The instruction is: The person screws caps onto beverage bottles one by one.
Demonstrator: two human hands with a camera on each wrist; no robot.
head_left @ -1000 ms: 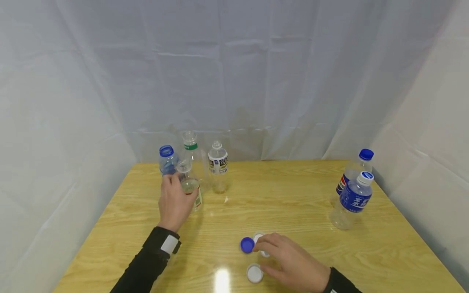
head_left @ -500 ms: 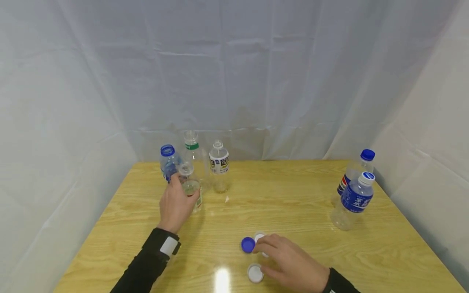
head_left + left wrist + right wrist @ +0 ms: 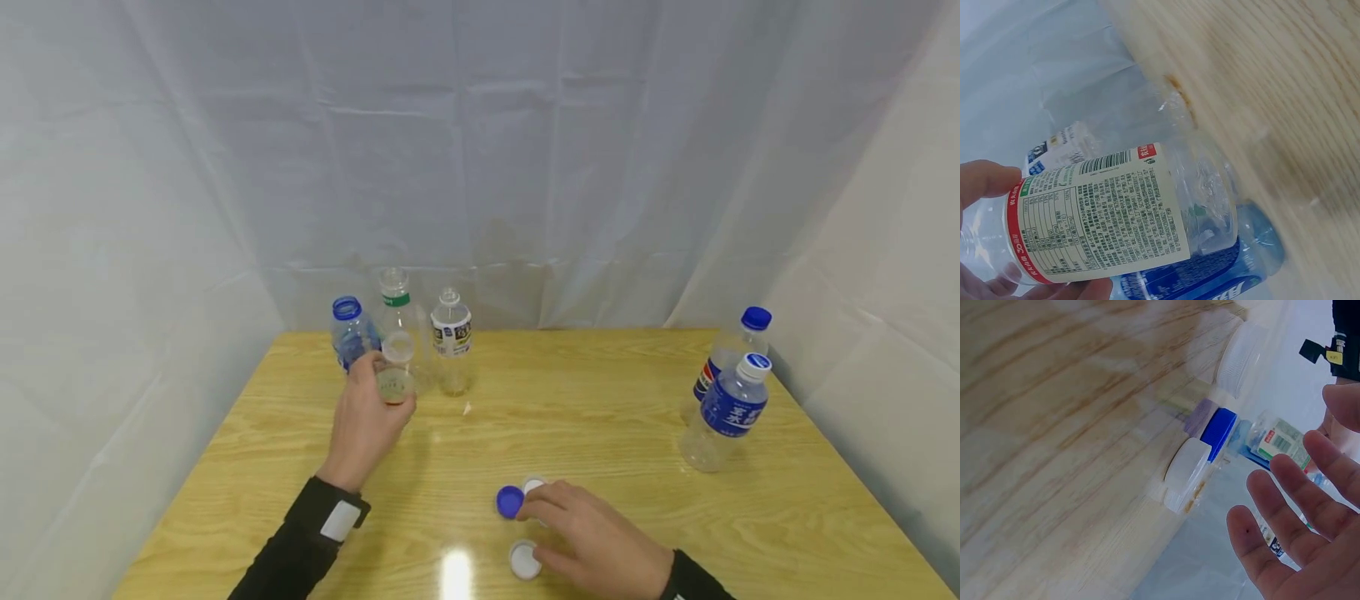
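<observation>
My left hand point(image 3: 367, 425) grips a clear plastic bottle point(image 3: 395, 385) round its body. Up close in the left wrist view, the thumb lies on one side of its cream label point(image 3: 1097, 219) with a red band, and fingers curl behind. Low over the table my right hand point(image 3: 592, 537) spreads with relaxed fingers, holding nothing. Near its fingertips lie a blue cap point(image 3: 510, 502) and a white cap point(image 3: 535, 484), partly hidden by the hand. Another white cap point(image 3: 524, 560) sits by the thumb. The right wrist view shows these caps beyond the fingers point(image 3: 1291, 506).
Behind the held bottle stand a blue uncapped bottle point(image 3: 352, 337), a tall clear bottle with a green band point(image 3: 396, 300) and a labelled clear bottle point(image 3: 452, 337). Two capped bottles, one blue-topped point(image 3: 756, 318) and one white-topped point(image 3: 726, 408), stand right. A pale sheet point(image 3: 510, 167) hangs behind the table.
My left hand has moved a little to the right with the clear bottle, now overlapping the tall bottle behind. The right hand has stayed over the caps.
</observation>
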